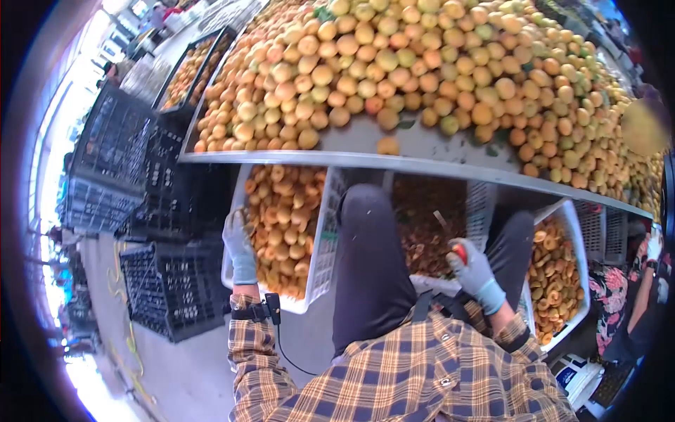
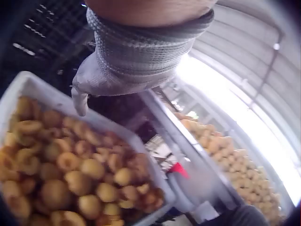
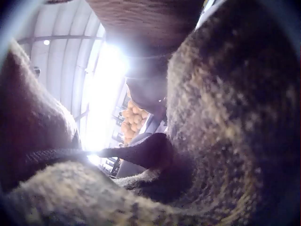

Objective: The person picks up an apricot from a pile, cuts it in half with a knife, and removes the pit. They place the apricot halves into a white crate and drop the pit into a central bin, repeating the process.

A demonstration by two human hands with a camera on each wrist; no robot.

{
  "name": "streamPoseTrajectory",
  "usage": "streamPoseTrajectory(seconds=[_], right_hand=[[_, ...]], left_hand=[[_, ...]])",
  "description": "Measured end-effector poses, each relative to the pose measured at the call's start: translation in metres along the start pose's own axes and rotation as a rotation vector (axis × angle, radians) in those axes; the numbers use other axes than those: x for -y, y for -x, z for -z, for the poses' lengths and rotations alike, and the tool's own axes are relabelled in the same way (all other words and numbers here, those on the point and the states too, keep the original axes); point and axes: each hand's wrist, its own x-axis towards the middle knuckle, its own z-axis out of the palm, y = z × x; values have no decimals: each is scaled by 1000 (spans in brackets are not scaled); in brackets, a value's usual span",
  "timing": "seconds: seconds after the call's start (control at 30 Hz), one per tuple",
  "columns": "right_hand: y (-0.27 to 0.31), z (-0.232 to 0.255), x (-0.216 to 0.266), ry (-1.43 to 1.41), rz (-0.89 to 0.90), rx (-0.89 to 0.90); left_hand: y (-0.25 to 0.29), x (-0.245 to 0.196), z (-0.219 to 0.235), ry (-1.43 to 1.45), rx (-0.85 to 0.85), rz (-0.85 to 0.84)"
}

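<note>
In the head view my gloved left hand (image 1: 240, 246) is at the outer side of a white crate (image 1: 313, 285) of apricot halves (image 1: 283, 225). In the left wrist view this hand (image 2: 120, 70) hangs over the crate's far rim, a finger pointing down and no fruit showing in it. My gloved right hand (image 1: 479, 276) grips a small knife (image 1: 458, 252) by its red handle. Its pale blade points up and away, over a middle crate (image 1: 481, 211) of dark scraps, between my knees. Plaid sleeve fabric (image 3: 216, 122) fills most of the right wrist view, hiding that hand.
A metal-edged table (image 1: 422, 167) heaped with whole apricots (image 1: 394, 56) stands before me. Another white crate (image 1: 578, 271) of halves is by my right knee. Black crates (image 1: 172, 288) stand at the left. A person's flowered sleeve (image 1: 609, 302) appears at the right.
</note>
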Motion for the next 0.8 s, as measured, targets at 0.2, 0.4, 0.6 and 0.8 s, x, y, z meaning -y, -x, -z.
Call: streamPoseTrajectory(seconds=[0.2,0.4,0.6,0.8], right_hand=[[5,-3,-2,-41,-57,19],[21,4,-17,-46,-77,-27],[25,12,-2,-272,-46,-67],[14,31,31,-715,-139,87]], left_hand=[[-59,-67,-175,-238,269,-351],[-88,-93,-278,-989,439,-177],[-85,-64,-292,84,553,146],[81,-174,-230,1175,1090,554]])
